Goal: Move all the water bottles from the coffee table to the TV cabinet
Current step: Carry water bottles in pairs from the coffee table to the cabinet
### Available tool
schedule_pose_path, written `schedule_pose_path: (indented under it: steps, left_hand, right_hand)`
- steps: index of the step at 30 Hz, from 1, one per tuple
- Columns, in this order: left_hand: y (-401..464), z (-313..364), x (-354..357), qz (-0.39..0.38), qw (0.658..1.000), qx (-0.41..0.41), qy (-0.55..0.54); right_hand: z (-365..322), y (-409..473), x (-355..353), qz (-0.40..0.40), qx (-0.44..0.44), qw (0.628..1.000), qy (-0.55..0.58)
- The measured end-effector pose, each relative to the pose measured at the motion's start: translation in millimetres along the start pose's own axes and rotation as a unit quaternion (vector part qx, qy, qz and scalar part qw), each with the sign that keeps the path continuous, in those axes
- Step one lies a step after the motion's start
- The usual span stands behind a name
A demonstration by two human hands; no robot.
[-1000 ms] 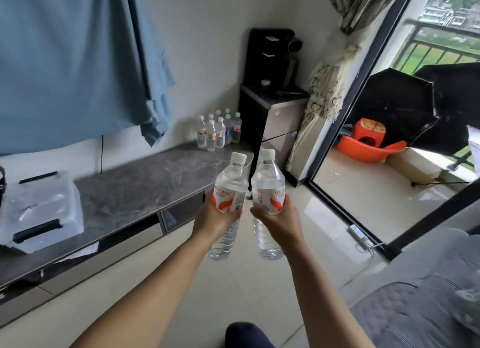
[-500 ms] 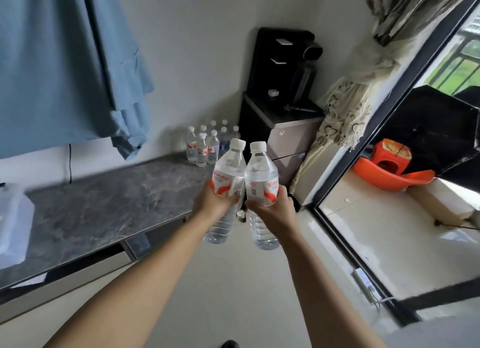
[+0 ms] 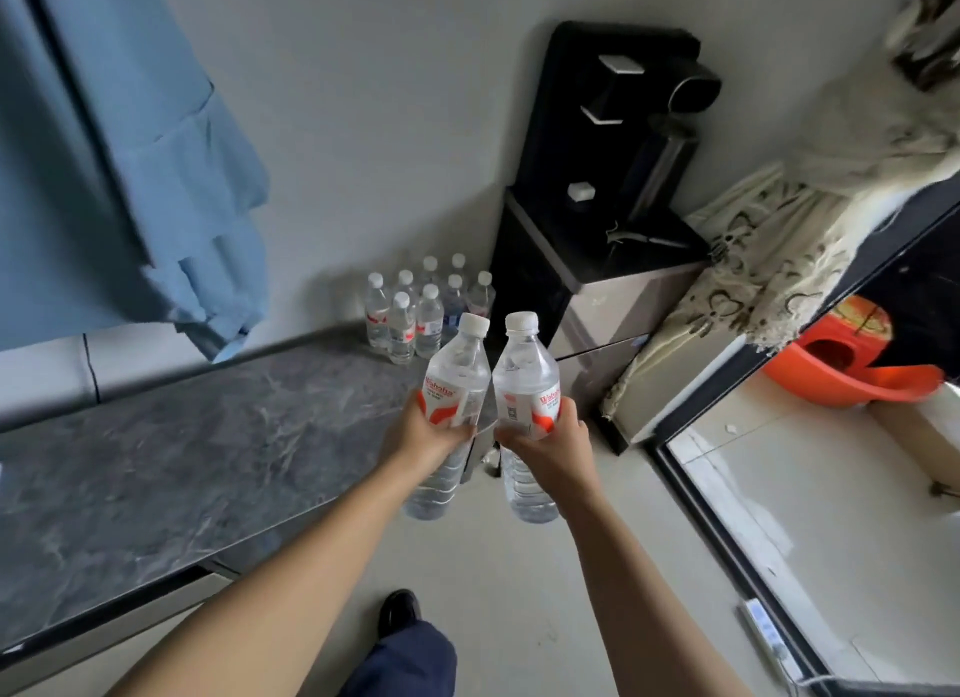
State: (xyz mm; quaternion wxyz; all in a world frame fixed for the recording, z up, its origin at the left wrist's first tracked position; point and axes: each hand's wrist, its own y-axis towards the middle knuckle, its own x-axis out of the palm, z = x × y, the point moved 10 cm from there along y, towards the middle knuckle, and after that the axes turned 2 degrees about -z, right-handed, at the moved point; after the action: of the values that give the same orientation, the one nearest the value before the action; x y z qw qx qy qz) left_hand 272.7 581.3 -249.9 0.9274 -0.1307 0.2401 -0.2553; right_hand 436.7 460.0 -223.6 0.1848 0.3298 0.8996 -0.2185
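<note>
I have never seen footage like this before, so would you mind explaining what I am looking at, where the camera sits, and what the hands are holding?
There is no machine here: a person wears a wide-angle camera on the head, looking forward and down, so the two bare arms reaching out are their own. The left hand grips one water bottle round its label, and the right hand grips a second bottle; both are upright, capped and side by side. The dark marbled surface on the left is the TV cabinet. At its far end, by the wall, a cluster of bottles stands already. Right of it is a black water dispenser, then a tied curtain and a glass door.
</note>
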Motion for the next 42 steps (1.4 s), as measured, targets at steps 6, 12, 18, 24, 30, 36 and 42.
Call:
schedule_pose_path:
  steps: [6, 12, 18, 24, 30, 36, 42]
  left_hand:
    - [79.2, -8.9, 1.8, -0.019, 0.997, -0.050, -0.053]
    - [148.4, -54.8, 20.7, 0.025, 0.981, -0.155, -0.112]
    - [234.7, -92.1, 61.6, 0.081, 0.968, -0.196, -0.135]
    - [316.4, -105.4, 98.7, 0.131, 0.965, -0.180, -0.138]
    - [393.0, -99.7, 121.1, 0.175, 0.962, -0.133, -0.163]
    - [423.5, -116.2, 135.0, 0.209, 0.955, -0.113, -0.177]
    - [429.1, -128.0, 143.8, 0.199, 0.966, -0.069, -0.152]
  right_hand:
    - [9.5, 82.8, 22.0, 0.006, 0.061, 0.998, 0.020]
    - [53.8, 163.4, 58.8, -0.019, 0.123, 0.991, 0.048]
    - [90.9, 261.4, 100.9, -0.064, 0.120, 0.989, 0.052]
    - [123.0, 354.8, 137.6, -0.104, 0.100, 0.988, 0.049]
    - [141.0, 434.1, 159.1, -0.070, 0.088, 0.992, 0.058]
    - [158.8, 469.7, 173.2, -0.066, 0.097, 0.988, 0.098]
    - [178.6, 471.0, 178.2, -0.076, 0.107, 0.985, 0.109]
